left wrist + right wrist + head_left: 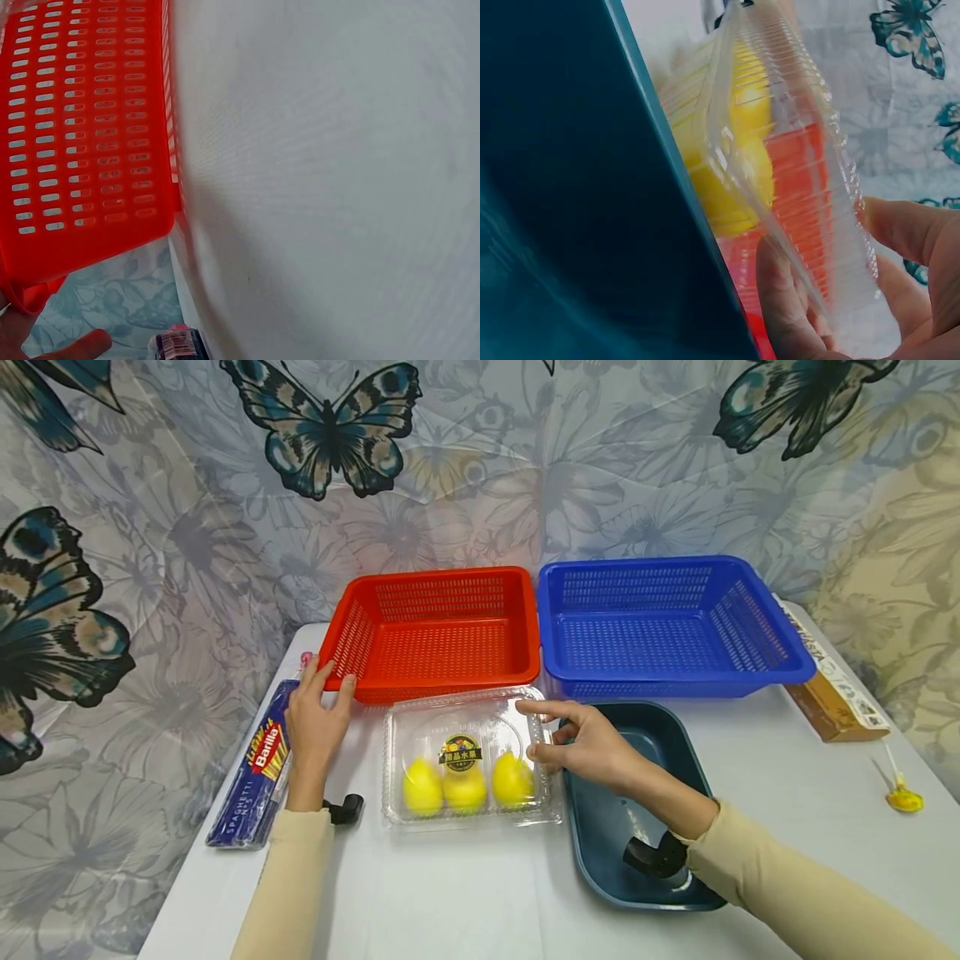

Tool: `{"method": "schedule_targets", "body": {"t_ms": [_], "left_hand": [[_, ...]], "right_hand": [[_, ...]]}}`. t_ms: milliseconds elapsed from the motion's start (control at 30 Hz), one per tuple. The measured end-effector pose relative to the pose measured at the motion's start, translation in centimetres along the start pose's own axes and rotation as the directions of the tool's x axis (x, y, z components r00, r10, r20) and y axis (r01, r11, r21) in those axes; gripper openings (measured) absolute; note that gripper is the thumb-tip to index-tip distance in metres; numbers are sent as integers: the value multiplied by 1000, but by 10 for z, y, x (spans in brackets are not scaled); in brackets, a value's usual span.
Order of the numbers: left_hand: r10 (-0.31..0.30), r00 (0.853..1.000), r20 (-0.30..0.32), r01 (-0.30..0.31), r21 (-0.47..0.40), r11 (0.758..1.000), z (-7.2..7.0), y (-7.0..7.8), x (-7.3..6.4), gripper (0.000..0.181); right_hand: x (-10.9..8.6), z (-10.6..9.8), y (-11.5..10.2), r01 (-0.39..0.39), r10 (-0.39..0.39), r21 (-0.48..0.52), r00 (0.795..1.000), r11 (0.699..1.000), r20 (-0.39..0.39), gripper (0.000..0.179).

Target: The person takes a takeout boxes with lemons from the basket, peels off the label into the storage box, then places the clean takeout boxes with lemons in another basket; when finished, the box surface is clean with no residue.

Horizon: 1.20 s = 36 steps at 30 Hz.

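Observation:
A clear plastic clamshell box (420, 739) with a round black-and-gold label lies in front of the red basket (442, 687). Three lemons (512, 779) show through it. At its right side my right hand (588, 745) pinches the lid's edge between thumb and fingers. From the right wrist, the ribbed lid (840, 217) slants away from the lemons (746, 161), with the thumb on its inner side. My left hand (318, 718) is at the red basket's front left corner, thumb and fingers spread around the rim. In the left wrist view only its fingertips (86, 346) show.
A blue basket (675, 687) stands right of the red one. Below it is a dark teal tub (600, 852), under my right forearm. Barilla spaghetti (251, 785) lies along the left table edge. At right are a brown-and-white pasta box (840, 693) and a small yellow item (904, 799).

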State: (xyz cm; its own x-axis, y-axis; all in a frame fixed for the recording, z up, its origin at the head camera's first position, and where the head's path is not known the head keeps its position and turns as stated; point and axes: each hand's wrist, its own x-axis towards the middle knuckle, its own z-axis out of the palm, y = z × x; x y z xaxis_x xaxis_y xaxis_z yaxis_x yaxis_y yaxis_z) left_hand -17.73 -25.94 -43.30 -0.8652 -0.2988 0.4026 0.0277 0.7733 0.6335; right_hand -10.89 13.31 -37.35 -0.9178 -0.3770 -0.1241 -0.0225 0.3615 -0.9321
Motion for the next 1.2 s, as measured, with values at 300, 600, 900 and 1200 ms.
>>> {"method": "schedule_targets", "body": {"t_ms": [300, 600, 900, 1200], "left_hand": [[-3, 1000, 7, 3, -1, 1000, -1, 0, 0, 59], [2, 1000, 10, -2, 0, 1000, 1, -1, 1, 59], [17, 1000, -13, -17, 7, 1000, 0, -4, 1, 58], [22, 1000, -13, -22, 0, 1000, 3, -2, 1, 58]], "right_hand": [[3, 2, 0, -18, 17, -84, 1000, 996, -3, 60], [6, 5, -1, 6, -2, -189, 1000, 982, 20, 62], [6, 7, -3, 9, 4, -226, 998, 974, 57, 64], [5, 6, -9, 6, 14, -255, 997, 967, 80, 63]]}}
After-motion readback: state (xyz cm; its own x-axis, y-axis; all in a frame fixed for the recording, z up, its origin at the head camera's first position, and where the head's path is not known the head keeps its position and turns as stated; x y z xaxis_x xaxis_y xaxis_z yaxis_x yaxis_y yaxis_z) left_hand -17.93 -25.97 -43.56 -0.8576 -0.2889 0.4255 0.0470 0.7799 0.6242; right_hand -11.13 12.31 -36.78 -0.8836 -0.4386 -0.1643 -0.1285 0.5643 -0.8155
